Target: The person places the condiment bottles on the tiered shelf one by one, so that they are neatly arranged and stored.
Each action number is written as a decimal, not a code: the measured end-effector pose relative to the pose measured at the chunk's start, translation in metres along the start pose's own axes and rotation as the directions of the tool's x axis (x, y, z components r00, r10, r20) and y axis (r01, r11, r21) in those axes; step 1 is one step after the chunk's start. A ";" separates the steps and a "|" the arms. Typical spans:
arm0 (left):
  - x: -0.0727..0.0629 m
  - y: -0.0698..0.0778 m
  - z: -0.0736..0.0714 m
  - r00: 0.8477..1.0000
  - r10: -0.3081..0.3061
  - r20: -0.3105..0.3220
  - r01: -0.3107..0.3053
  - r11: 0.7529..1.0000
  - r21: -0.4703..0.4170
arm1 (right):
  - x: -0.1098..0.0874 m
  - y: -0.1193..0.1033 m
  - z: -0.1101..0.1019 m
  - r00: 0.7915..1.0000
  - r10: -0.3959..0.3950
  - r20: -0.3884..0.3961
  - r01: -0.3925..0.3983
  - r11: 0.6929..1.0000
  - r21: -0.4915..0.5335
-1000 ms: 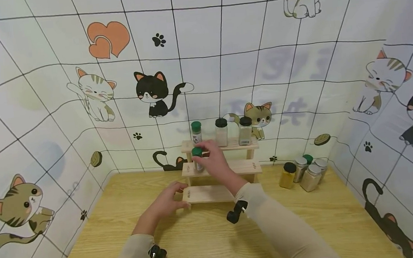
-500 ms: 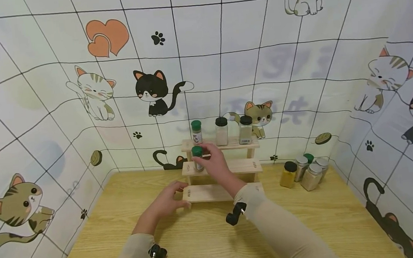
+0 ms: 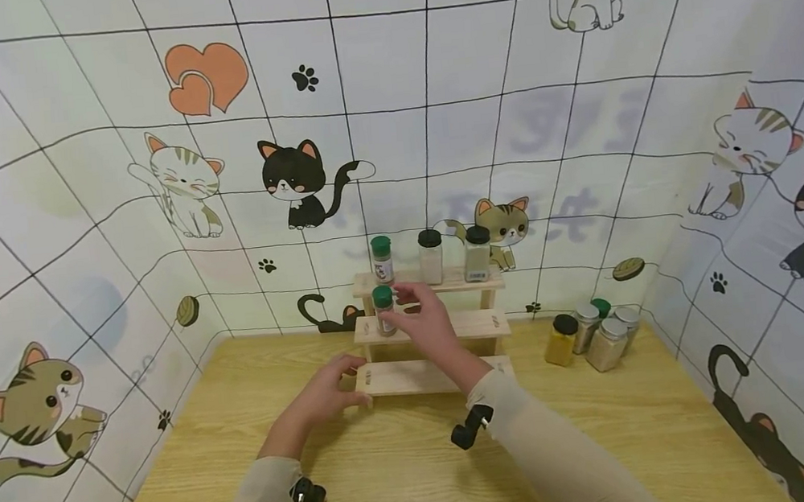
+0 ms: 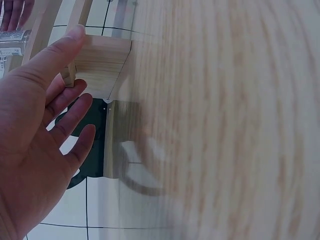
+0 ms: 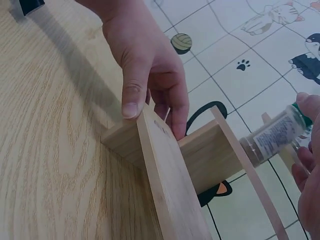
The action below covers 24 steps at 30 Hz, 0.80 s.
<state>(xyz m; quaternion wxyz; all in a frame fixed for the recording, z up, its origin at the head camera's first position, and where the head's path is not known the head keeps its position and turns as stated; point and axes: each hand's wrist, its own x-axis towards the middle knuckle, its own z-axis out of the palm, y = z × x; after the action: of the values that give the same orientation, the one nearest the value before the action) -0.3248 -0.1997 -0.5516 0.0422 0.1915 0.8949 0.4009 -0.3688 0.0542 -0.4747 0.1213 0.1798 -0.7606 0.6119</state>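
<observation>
The left hand (image 3: 324, 389) pinches the pale wooden three-tier rack (image 3: 407, 377) at its near left end; a light, steady hold suits. Farther off, the right hand (image 3: 427, 325), fingers parted and loosely bent, seems to grip nothing beside the clear, green-capped cylindrical jar (image 3: 385, 323) upright on the middle shelf (image 3: 478, 324); level, unhurried movement should avoid tipping it.

Green-capped jar (image 3: 385, 319), contents (image 5: 254, 152) perhaps brownish
</observation>
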 end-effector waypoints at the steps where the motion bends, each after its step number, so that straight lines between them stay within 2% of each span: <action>1: 0.000 0.000 0.000 1.000 -0.004 -0.002 0.004 1.000 -0.009 | -0.002 0.000 -0.004 1.000 -0.007 -0.010 0.007 1.000 0.008; 9: -0.001 0.001 0.001 1.000 -0.027 -0.012 0.027 0.999 -0.031 | -0.018 -0.002 -0.050 0.997 -0.023 -0.080 0.025 0.999 0.024; 18: -0.002 0.006 0.001 0.999 -0.029 -0.016 0.028 0.999 -0.035 | -0.044 0.002 -0.114 0.987 -0.015 -0.162 0.003 0.997 -0.074; 24: -0.003 0.008 0.001 0.999 -0.027 -0.019 0.027 0.999 -0.030 | -0.063 0.013 -0.150 0.967 -0.026 -0.255 -0.008 0.991 -0.131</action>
<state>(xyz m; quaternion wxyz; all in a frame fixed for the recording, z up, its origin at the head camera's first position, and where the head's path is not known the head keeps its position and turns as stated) -0.3193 -0.1953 -0.5466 0.0417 0.1749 0.8916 0.4155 -0.3229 0.2111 -0.4785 0.2329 0.0943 -0.7762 0.5783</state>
